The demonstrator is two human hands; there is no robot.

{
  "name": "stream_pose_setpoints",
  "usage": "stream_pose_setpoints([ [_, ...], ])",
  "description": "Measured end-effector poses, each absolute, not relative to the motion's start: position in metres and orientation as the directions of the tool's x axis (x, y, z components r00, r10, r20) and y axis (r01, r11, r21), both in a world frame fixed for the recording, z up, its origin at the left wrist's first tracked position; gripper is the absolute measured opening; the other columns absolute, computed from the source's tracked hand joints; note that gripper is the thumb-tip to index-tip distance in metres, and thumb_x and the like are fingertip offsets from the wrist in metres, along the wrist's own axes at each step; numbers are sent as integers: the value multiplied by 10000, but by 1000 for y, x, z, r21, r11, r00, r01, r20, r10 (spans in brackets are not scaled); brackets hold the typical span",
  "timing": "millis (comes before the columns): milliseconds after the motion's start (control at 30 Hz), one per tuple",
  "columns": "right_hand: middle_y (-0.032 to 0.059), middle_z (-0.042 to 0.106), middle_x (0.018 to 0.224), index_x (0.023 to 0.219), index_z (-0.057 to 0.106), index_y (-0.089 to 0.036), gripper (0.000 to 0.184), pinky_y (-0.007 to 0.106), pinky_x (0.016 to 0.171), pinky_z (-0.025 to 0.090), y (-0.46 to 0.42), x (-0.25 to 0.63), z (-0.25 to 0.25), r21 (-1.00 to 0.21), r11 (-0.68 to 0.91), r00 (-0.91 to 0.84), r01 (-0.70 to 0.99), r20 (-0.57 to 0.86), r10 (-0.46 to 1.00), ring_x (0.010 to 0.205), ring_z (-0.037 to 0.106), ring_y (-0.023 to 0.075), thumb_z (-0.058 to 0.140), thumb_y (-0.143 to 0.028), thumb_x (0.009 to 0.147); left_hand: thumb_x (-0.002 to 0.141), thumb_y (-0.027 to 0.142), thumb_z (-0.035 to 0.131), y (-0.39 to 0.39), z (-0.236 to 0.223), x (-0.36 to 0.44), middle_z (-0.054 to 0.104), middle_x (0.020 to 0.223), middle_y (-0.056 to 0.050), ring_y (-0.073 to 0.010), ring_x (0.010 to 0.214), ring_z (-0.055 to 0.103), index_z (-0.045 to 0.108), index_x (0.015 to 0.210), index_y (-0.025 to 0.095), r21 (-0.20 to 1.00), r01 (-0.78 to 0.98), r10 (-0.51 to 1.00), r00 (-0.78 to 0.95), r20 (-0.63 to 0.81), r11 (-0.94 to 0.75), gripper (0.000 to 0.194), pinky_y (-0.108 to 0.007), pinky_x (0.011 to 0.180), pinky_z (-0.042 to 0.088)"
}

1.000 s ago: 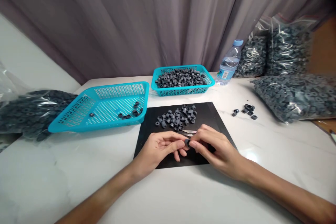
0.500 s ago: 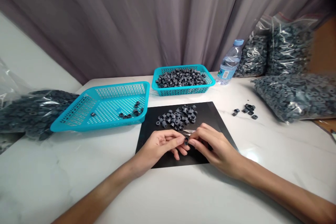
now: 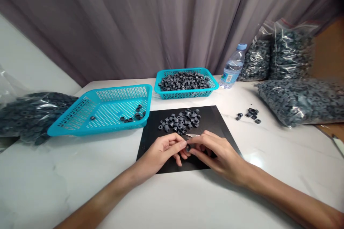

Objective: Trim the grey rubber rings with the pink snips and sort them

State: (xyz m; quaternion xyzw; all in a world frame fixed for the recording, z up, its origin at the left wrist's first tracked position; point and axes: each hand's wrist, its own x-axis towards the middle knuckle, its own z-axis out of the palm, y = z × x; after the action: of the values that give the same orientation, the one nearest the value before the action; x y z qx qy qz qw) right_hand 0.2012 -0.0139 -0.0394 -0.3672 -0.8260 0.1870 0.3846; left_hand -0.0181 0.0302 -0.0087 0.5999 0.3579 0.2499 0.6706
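Over the black mat, my left hand pinches a small dark grey rubber-like ring between thumb and forefinger, its other fingers curled loosely below. My right hand closes on the same ring from the right, its thumb and forefinger at the ring's edge. A pointed metal blade shows just beyond the right fingers; its other end is hidden, and I cannot tell whether that hand holds it. Behind the hands, a pile of similar rings lies on the mat.
A blue basket with several rings stands left; a fuller blue basket is at the back. A water bottle, loose rings and stuffed clear bags are on the right. Another bag lies far left.
My right forefinger and thumb have moved in closer around the ring, and its open end now faces more toward me. The whole view has shifted slightly.
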Motion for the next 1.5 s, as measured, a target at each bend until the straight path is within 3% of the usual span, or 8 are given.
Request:
stream_pose_setpoints([
  [167, 43, 680, 913, 1135, 617, -208, 146, 286, 692, 477, -13, 200, -39, -570, 682, -430, 459, 529, 732, 796, 576, 163, 496, -207, 1053, 957, 433, 617, 31, -8, -17, 675, 789, -27, -105, 616, 610, 648, 822, 141, 984, 149, 752, 637, -173, 101, 324, -229, 602, 551],
  [300, 24, 645, 857, 1034, 601, -211, 118, 271, 703, 465, -12, 201, -37, -653, 622, -379, 432, 494, 782, 786, 566, 153, 486, -208, 1056, 991, 415, 562, 29, -10, -18, 651, 848, -32, -124, 687, 608, 651, 885, 148, 988, 144, 763, 631, -139, 61, 300, -235, 602, 550],
  [400, 1, 586, 786, 990, 576, -214, 134, 257, 680, 442, -12, 202, -35, -735, 542, -348, 407, 424, 836, 740, 554, 140, 467, -235, 1065, 976, 364, 612, 27, -10, -19, 634, 929, -20, -135, 789, 616, 642, 1013, 182, 990, 128, 774, 621, -124, 56, 188, -232, 645, 550],
  [533, -4, 564, 786, 953, 537, -221, 164, 256, 683, 419, -12, 203, -34, -761, 508, -392, 404, 357, 848, 739, 538, 139, 432, -249, 1076, 915, 298, 705, 24, -10, -20, 628, 1044, -31, -167, 957, 599, 648, 1075, 206, 993, 93, 744, 658, -117, 74, 193, -227, 675, 551],
  [767, 5, 581, 841, 970, 537, -222, 156, 262, 693, 410, -12, 203, -34, -777, 483, -420, 404, 311, 852, 759, 528, 141, 427, -253, 1076, 933, 337, 675, 25, -11, -17, 662, 843, -6, -102, 670, 571, 648, 921, 165, 985, 142, 747, 644, -166, 96, 175, -233, 631, 506],
  [1233, -20, 498, 764, 874, 485, -214, 228, 267, 663, 378, -14, 202, -26, -782, 482, -462, 394, 285, 840, 688, 465, 126, 400, -266, 1079, 985, 424, 574, 23, 2, -18, 659, 839, -16, -102, 639, 501, 659, 934, 148, 958, 271, 694, 672, -257, 93, 294, -242, 629, 425],
  [1367, -8, 540, 797, 907, 526, -209, 240, 269, 678, 397, -15, 203, -24, -805, 450, -452, 387, 260, 853, 716, 493, 127, 392, -298, 1085, 983, 414, 582, 23, 1, -19, 651, 845, -16, -100, 639, 504, 644, 918, 149, 965, 240, 702, 669, -246, 109, 279, -238, 617, 429],
  [1500, 0, 595, 810, 985, 570, -207, 190, 266, 644, 411, -16, 202, -25, -818, 430, -441, 383, 247, 863, 707, 516, 131, 519, -381, 1042, 951, 396, 639, 23, 1, -20, 619, 860, -19, -135, 750, 543, 641, 925, 157, 973, 194, 703, 675, -224, 123, 241, -228, 601, 432],
])
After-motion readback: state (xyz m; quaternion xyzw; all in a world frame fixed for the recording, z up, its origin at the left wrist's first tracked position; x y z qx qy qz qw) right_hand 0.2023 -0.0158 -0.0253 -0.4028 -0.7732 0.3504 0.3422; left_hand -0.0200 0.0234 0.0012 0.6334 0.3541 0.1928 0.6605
